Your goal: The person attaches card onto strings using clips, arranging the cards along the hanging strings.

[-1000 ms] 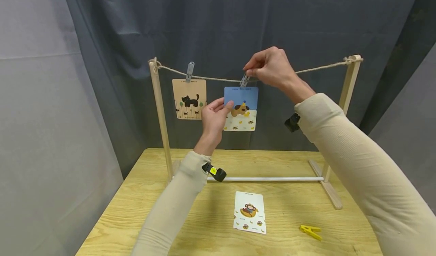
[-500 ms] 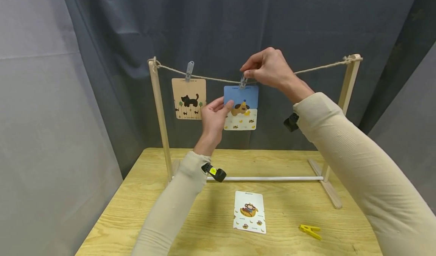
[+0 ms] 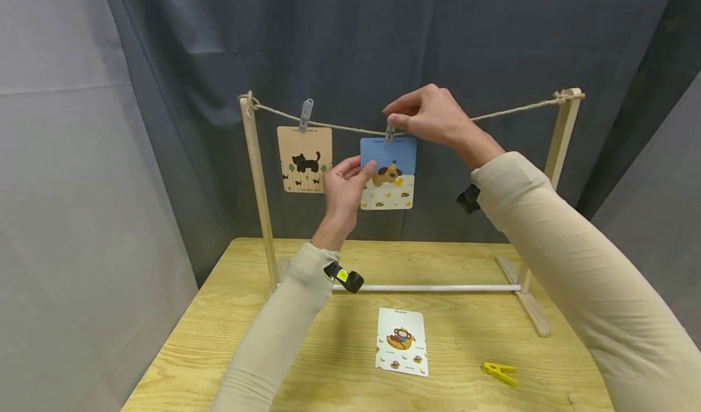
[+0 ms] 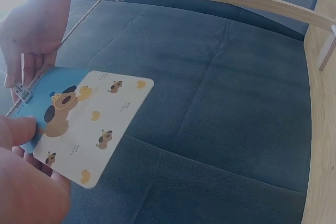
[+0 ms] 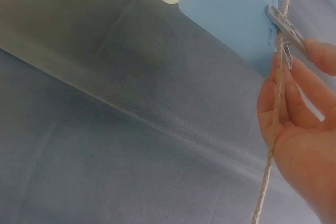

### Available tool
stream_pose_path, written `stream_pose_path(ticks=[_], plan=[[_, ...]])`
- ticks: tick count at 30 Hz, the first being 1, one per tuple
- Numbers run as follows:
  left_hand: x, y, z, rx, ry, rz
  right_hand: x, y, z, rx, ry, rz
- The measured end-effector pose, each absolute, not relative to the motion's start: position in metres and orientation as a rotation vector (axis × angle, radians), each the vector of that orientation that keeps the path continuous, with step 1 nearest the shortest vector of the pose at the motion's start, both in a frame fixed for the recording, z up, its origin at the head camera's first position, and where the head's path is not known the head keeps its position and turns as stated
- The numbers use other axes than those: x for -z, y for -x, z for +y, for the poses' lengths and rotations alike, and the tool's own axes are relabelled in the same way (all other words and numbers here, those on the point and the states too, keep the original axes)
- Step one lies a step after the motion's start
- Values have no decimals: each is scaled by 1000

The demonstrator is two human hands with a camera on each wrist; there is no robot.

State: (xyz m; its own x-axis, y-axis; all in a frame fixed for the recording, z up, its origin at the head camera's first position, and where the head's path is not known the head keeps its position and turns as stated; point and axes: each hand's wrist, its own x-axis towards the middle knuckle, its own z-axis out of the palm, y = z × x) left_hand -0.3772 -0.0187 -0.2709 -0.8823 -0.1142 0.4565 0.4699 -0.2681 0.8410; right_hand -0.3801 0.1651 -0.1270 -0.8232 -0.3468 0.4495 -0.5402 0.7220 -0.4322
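My left hand [image 3: 345, 190] pinches the left edge of a blue and white dog card [image 3: 391, 187], thumb in front and fingers behind. Above it, my right hand [image 3: 432, 117] pinches a grey clothespin [image 3: 389, 134] at the card's top edge, on the string [image 3: 350, 128]. In the right wrist view the clothespin [image 5: 286, 29] straddles the string and overlaps the card's top edge. Left of the dog card, a peach cat card [image 3: 304, 156] hangs from the string by another grey clothespin [image 3: 305, 115].
A wooden frame with a left post [image 3: 257, 187] and right post [image 3: 562, 138] carries the string. A white rod [image 3: 432, 288] joins its feet. On the table [image 3: 219, 339] lie a monkey card [image 3: 401, 341] and a yellow clothespin [image 3: 499, 373]. A dark curtain [image 3: 471, 22] hangs behind.
My right hand has moved slightly left and down with the clothespin, which now stands more upright over the card's top edge. My left hand holds the card in nearly the same place.
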Motion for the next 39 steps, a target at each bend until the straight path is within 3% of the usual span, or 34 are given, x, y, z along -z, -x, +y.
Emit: stream_pose_path(ticks=[20, 39], plan=[[284, 376, -19, 2277, 396, -1690, 122, 373, 168, -782, -663, -2595], [316, 377, -21, 2363, 413, -1733, 134, 345, 187, -874, -631, -2344]])
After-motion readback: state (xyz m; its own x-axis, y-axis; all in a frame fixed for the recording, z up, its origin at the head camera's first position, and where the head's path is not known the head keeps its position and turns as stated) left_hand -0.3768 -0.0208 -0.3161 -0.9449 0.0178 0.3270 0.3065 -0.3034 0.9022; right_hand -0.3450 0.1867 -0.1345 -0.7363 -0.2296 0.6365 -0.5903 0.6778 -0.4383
